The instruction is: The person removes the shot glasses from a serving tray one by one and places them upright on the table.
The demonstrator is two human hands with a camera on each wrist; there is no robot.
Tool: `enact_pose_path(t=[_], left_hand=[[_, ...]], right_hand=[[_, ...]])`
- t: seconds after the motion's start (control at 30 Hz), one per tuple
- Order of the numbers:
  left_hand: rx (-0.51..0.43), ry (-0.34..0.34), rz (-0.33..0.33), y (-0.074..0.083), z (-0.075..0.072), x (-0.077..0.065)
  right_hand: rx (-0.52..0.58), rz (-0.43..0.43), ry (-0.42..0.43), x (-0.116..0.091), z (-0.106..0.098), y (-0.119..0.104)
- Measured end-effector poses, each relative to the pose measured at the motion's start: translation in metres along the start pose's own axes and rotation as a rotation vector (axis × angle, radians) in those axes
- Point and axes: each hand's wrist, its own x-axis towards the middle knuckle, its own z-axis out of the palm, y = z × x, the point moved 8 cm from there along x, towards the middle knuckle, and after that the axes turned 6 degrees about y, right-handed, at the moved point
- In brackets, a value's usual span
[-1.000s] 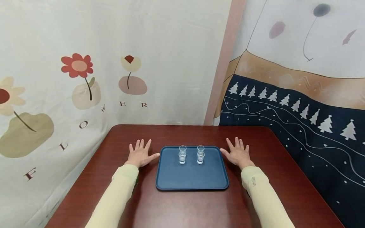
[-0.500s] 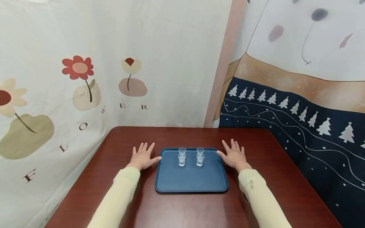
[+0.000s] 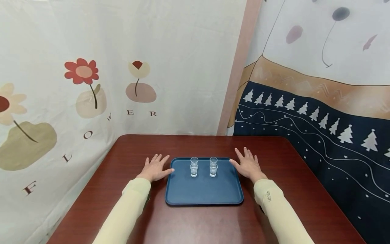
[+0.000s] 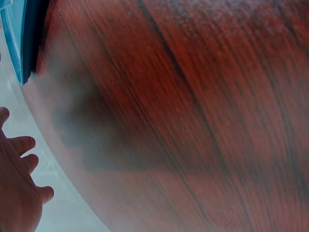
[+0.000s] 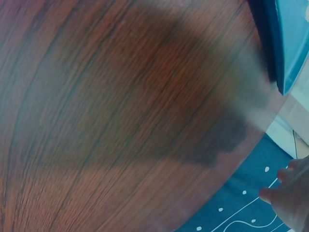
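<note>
Both hands [image 3: 156, 168] [image 3: 248, 166] edged closer to tray [image 3: 204, 193], long axis front-to-back, fingers spread flat

A blue tray [image 3: 204, 193] holds two clear cups [image 3: 194, 166], on a dark red wood-grain table [image 3: 198, 223]. Sleeves [image 3: 128, 206] are pale yellow; the curtain [image 3: 91, 84] shows red flowers.

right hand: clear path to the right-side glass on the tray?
Probably yes. The right hand lies flat and open on the table beside the blue tray. The right glass stands upright just inboard of it, apart from the left glass, with only the low tray rim between.
</note>
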Motion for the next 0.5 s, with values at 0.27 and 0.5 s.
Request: enact_pose_path(t=[0.27, 0.5], left_hand=[[-0.032, -0.036, 0.012, 0.001, 0.004, 0.0], [-0.053, -0.064, 0.034, -0.001, 0.009, -0.002]], right_hand=[[0.059, -0.022, -0.007, -0.001, 0.0, -0.009], [0.123, -0.033, -0.011, -0.001, 0.003, -0.014]])
